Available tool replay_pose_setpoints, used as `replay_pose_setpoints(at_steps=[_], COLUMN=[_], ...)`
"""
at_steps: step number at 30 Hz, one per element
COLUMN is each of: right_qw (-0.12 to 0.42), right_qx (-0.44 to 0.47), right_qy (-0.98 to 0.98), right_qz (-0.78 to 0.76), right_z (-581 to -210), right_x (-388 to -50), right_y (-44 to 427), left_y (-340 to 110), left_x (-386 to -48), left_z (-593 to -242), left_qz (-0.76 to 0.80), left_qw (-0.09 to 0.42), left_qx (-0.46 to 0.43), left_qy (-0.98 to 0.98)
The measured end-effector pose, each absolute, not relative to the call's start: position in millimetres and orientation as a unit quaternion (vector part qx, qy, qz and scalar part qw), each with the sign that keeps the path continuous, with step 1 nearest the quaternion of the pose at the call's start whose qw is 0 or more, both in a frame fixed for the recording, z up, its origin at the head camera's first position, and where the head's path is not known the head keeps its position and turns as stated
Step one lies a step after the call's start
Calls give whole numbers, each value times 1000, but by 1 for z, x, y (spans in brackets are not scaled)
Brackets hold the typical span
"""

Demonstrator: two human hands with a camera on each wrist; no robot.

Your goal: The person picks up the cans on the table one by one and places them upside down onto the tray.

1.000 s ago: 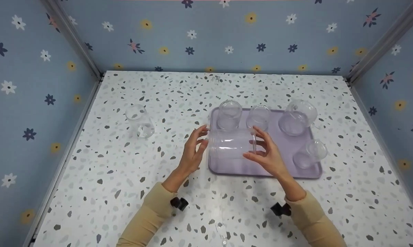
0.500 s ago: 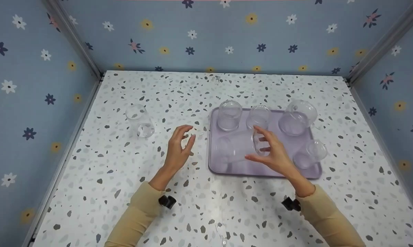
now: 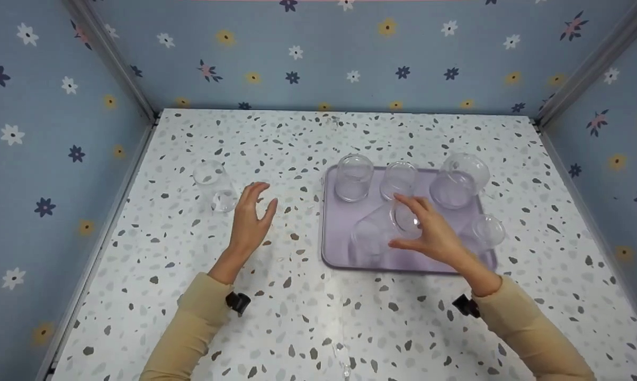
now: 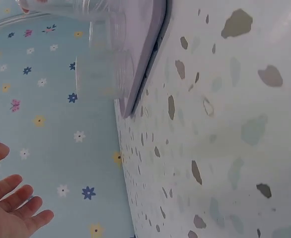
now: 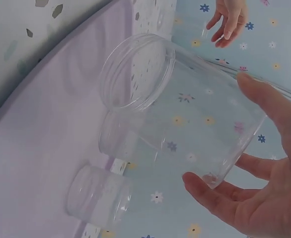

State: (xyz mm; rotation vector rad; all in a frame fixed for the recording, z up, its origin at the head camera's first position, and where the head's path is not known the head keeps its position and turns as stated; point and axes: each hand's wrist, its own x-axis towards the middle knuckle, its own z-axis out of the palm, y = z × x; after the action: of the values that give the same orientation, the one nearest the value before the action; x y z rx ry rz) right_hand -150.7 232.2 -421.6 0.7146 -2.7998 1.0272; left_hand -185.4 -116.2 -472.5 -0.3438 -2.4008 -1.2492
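My right hand (image 3: pixel 432 233) grips a clear jar (image 3: pixel 371 238) by its base end, thumb and fingers spread around it. The jar is tilted over the front part of the lilac tray (image 3: pixel 334 241); its ringed open mouth (image 5: pixel 135 74) points down towards the tray in the right wrist view. Whether the rim touches the tray I cannot tell. My left hand (image 3: pixel 250 222) hovers above the table, fingers loosely bent and holding nothing. Just left of it stands a clear cup (image 3: pixel 216 188) on the table.
Several other clear vessels stand on the tray: two along its back edge, a cup (image 3: pixel 354 180) and a smaller cup (image 3: pixel 399 182), a wider one (image 3: pixel 458 182) at back right, and another small cup (image 3: pixel 489 233) at front right. Flower-patterned panels (image 3: pixel 318 58) enclose the speckled table (image 3: pixel 276 317).
My left hand has left the jar and moved left towards the lone cup. The jar in my right hand has gone from lying level to tilting mouth-down over the tray.
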Motion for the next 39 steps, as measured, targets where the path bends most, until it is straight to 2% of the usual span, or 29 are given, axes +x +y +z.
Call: replay_pose_setpoints(at_steps=[17, 32, 39], right_qw=[-26, -61, -73], right_qx=[203, 189, 181], right_qy=[-955, -963, -965], right_qz=[217, 180, 176], right_z=[-415, -412, -412], right_x=[-156, -165, -170], right_y=[254, 260, 262], left_y=[-151, -176, -188], left_x=[-213, -236, -243], left_z=[-460, -449, -450], left_qz=[-363, -251, -234], left_qw=[177, 124, 79], left_qx=[-78, -40, -13], left_qy=[-911, -959, -969])
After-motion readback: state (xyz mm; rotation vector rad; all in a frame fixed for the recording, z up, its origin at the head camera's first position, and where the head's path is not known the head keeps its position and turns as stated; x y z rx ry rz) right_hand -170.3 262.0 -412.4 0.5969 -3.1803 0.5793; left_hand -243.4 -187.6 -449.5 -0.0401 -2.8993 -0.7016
